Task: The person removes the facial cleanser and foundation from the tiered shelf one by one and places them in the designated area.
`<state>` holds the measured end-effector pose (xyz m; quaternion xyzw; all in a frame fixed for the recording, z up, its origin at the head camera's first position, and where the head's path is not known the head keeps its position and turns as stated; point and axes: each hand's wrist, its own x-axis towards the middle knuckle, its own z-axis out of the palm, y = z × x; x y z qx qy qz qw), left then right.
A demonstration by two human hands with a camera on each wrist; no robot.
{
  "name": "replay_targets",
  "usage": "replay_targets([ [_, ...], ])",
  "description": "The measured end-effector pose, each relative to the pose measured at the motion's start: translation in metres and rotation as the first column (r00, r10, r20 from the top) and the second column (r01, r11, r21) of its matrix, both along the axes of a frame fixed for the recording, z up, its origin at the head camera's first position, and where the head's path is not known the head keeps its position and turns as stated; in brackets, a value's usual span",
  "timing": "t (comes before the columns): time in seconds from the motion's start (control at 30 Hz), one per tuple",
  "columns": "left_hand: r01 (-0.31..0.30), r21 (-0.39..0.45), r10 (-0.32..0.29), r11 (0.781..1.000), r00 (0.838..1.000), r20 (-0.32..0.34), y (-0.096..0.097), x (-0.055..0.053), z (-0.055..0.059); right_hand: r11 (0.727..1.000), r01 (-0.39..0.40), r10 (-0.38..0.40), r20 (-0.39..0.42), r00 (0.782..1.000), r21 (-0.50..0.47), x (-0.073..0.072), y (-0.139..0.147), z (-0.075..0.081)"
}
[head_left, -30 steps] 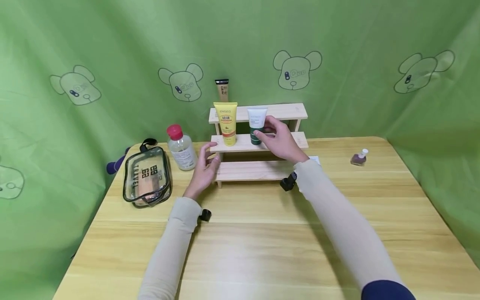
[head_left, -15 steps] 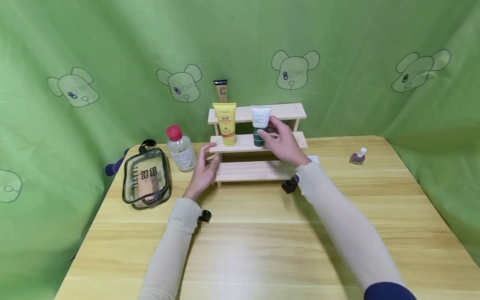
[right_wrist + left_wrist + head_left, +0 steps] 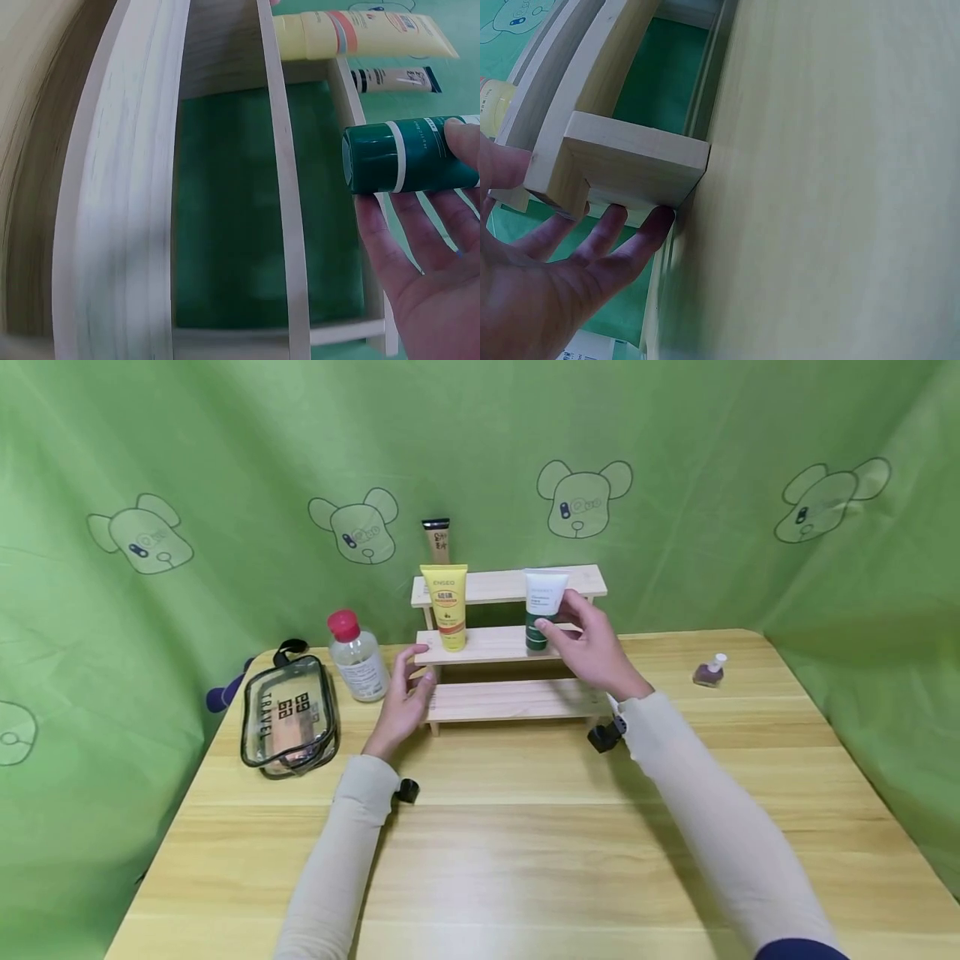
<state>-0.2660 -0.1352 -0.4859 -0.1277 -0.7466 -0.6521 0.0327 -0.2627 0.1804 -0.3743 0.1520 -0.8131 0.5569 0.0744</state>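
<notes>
My right hand (image 3: 594,643) holds a white-and-green squeeze tube (image 3: 545,597) upright, cap down, in front of the wooden step rack's (image 3: 517,697) upper tiers. In the right wrist view, the green cap (image 3: 371,159) hangs apart from the middle shelf's edge, thumb on one side and fingers on the other. My left hand (image 3: 405,700) is at the rack's left end; in the left wrist view its spread fingers (image 3: 622,251) touch the end of the lowest step. A yellow tube (image 3: 447,610) stands on the middle shelf's left, before a beige black-ended tube (image 3: 437,539) on the top shelf.
Left of the rack stands a clear bottle (image 3: 360,664) with a red cap. A transparent travel pouch (image 3: 288,714) lies farther left, with a purple object (image 3: 223,696) behind it. A small purple bottle (image 3: 708,672) with a white cap stands at right. Green curtain hangs behind.
My right hand has moved the white-and-green tube to the right, away from the yellow tube. The left hand stays at the rack's left end.
</notes>
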Motion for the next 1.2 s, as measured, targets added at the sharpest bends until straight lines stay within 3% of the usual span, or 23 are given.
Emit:
replay_targets([
  [0.43, -0.003, -0.008, 0.003, 1.000, 1.000, -0.028, 0.000, -0.002, 0.000, 0.996, 0.067, -0.067, 0.001, 0.998, 0.056, 0.014, 0.032, 0.002],
  [1.2, -0.005, 0.008, 0.004, 1.000, 1.000, 0.029, -0.001, 0.000, 0.000, 0.970, 0.141, -0.154, 0.052, 0.987, 0.198, 0.024, 0.072, -0.005],
])
